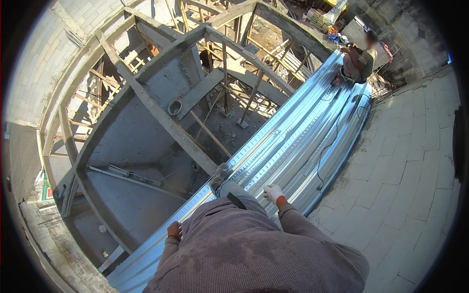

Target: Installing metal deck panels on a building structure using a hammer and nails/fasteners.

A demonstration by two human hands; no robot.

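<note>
Long corrugated metal decking sheets stretch diagonally under me, from lower left to upper right. My right hand, in a white glove with an orange cuff, hovers over the sheets. Its fingers are curled in, and what they hold, if anything, is hidden. My left hand is bare and low beside my jacket, above the sheets' left side. Its fingers are loosely bent and apart, with nothing visible in them. My shoe is at the sheets' left edge, by a concrete beam.
Left of the sheets, concrete beams frame deep openings with timber props and a round bucket below. A co-worker crouches at the sheets' far end. A dark cable lies across them. A block wall borders the right.
</note>
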